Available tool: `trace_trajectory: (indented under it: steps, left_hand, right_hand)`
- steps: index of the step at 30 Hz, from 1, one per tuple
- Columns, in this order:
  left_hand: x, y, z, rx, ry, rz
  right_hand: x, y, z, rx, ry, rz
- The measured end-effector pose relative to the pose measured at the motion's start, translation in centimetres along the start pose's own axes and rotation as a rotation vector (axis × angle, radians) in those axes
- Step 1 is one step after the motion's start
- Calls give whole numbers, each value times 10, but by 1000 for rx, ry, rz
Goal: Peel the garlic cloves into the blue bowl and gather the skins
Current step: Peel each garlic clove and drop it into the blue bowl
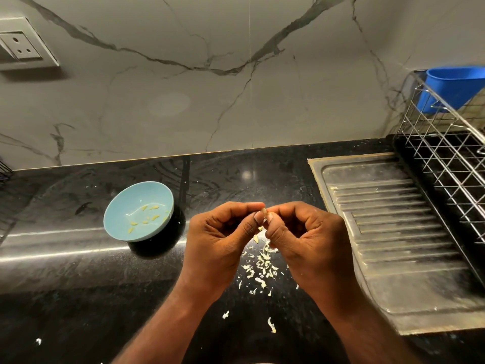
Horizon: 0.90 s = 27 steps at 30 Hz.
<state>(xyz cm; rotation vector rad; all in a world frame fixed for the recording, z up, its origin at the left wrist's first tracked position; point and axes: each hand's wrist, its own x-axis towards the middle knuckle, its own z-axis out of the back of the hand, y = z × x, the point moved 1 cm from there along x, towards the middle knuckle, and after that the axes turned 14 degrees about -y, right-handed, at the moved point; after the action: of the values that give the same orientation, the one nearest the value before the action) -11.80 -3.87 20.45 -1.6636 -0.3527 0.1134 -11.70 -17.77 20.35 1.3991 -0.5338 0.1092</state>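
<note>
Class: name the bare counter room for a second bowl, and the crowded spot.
Free: counter nearer than the blue bowl, left of the left hand; also beyond it and the right hand, between bowl and drainboard. Crowded: garlic skins beneath both.

A ribbed stainless-steel drainboard [393,245] sat sunk in a glossy black stone countertop [65,285]. Behind the drainboard rose a pale marble wall with dark grey veins [236,101]. Just right of the drainboard stood a chrome wire dish rack [446,158] holding a blue plastic tub [454,88], possibly a bucket. Far left of the drainboard, a white socket plate [21,46] was fixed to the wall.
</note>
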Motion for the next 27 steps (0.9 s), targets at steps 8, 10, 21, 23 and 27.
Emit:
trace_trajectory:
  steps: [8, 10, 21, 23, 27]
  left_hand:
    - [-1, 1, -1, -10, -1, 39]
    - [-1, 1, -1, -27, 8, 71]
    - [-2, 5, 0, -98, 1, 211]
    - [-2, 7, 0, -68, 5, 195]
    - [-2, 10, 1, -77, 30, 214]
  right_hand:
    - [-1, 1, -2, -3, -55, -56]
    - [-2, 0, -3, -28, -68, -48]
    - [-6, -4, -3, -76, -55, -30]
    - [-5, -4, -3, -38, -41, -90]
    - [-2, -5, -3, 76, -24, -233]
